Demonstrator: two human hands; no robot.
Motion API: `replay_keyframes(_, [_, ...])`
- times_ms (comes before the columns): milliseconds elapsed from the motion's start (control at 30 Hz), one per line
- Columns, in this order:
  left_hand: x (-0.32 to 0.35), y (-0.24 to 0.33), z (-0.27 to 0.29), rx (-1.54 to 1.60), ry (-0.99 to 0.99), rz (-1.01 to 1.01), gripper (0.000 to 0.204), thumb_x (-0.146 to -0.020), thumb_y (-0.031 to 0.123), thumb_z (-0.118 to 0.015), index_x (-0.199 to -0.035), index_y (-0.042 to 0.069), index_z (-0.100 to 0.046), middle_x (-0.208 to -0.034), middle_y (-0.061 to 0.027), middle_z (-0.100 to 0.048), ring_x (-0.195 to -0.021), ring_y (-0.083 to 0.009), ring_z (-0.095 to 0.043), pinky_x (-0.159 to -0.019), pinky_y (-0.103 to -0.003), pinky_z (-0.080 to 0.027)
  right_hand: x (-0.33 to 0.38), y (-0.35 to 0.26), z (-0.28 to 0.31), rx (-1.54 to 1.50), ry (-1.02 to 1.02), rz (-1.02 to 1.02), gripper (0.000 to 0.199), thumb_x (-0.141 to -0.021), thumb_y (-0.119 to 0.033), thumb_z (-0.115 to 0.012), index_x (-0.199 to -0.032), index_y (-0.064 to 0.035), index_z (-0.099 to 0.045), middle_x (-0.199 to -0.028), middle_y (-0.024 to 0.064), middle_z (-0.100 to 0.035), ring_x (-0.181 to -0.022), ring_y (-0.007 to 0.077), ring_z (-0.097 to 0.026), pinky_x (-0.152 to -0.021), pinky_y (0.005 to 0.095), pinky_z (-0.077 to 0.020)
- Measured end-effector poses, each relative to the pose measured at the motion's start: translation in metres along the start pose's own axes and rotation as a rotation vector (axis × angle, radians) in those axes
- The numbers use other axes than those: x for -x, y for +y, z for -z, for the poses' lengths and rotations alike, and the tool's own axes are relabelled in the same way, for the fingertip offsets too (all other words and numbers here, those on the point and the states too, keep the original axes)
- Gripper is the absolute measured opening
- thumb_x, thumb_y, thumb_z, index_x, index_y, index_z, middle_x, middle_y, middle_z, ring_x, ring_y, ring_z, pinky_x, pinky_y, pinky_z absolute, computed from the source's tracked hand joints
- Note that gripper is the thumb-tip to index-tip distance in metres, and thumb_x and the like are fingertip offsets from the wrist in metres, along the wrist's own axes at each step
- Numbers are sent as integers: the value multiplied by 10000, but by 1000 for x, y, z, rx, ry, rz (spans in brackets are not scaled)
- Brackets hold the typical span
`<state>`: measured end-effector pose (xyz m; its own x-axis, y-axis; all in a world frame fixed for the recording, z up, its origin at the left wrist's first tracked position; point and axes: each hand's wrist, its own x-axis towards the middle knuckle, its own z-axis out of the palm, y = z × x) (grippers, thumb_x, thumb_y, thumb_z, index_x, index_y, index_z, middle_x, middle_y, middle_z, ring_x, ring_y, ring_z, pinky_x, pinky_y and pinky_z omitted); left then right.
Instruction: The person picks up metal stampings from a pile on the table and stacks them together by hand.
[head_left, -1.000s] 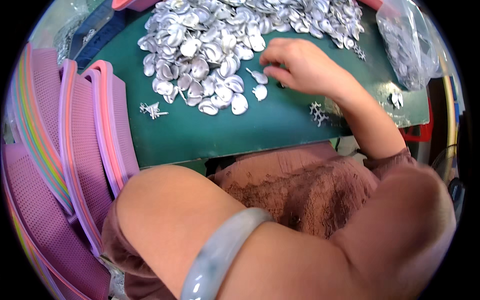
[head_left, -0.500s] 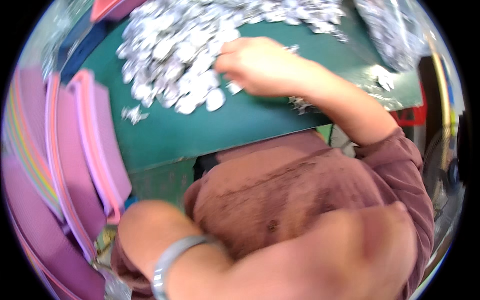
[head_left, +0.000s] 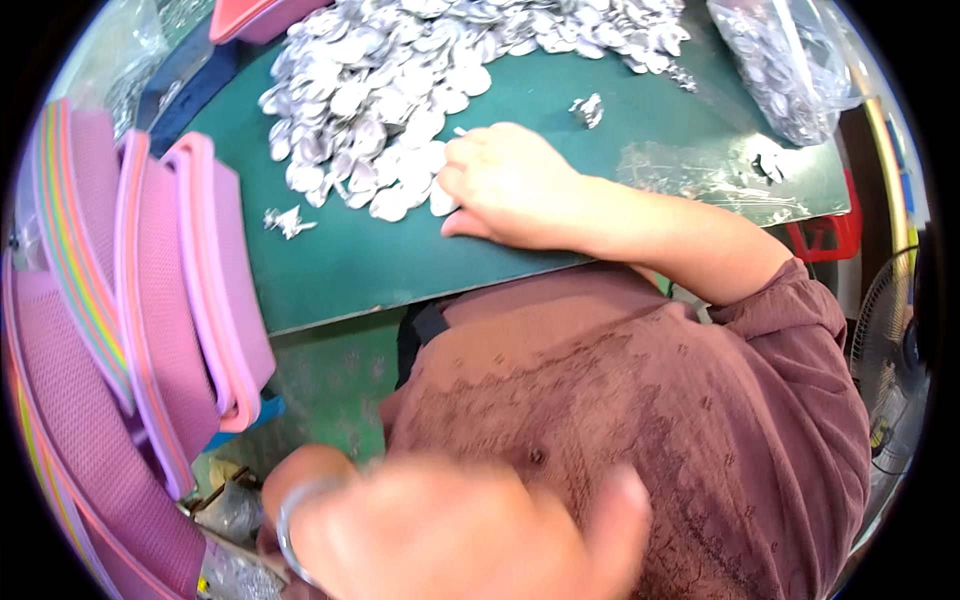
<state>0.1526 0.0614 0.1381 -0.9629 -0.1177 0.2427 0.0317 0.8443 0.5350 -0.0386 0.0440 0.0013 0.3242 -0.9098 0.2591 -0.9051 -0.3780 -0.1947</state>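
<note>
Round silvery discs (head_left: 370, 100) lie in a broad heap across the far side of the green table (head_left: 380, 270). My right hand (head_left: 515, 185) rests at the heap's near right edge, fingers curled down and thumb low on the tabletop. One disc (head_left: 442, 200) shows between its thumb and fingers; what else the fingers close on is hidden. A thin pale sliver (head_left: 460, 131) pokes out beside the knuckles. Close in the lower foreground, away from the table, my left hand (head_left: 450, 525) is smeared by motion, with a grey bangle at its wrist and its fingers not readable.
Pink-purple mesh bins (head_left: 215, 280) stack at the left. A clear bag of silvery pieces (head_left: 780, 80) lies far right. Small silvery clusters (head_left: 588, 110) sit on the table. A pink tray (head_left: 260, 15) stands far left, a red crate (head_left: 835, 230) and fan (head_left: 885, 310) at right.
My right hand has come nearer the table's front edge and lies flatter beside the heap. The left hand has shifted left and lower in the foreground. The whole view has shifted slightly.
</note>
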Motion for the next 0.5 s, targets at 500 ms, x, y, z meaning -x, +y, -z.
replay_keyframes(500, [15, -142, -87, 1769, 530, 703, 341, -918, 211, -369, -1115, -51, -467, -959, -160, -591, -843, -242, -595, -699, -307, -497, -2, 26, 30, -1368, -118, -684, 193, -816, -210, -551, -747, -37, -601, -653, 2, -573, -530, 53, -423, -492, 187, -346])
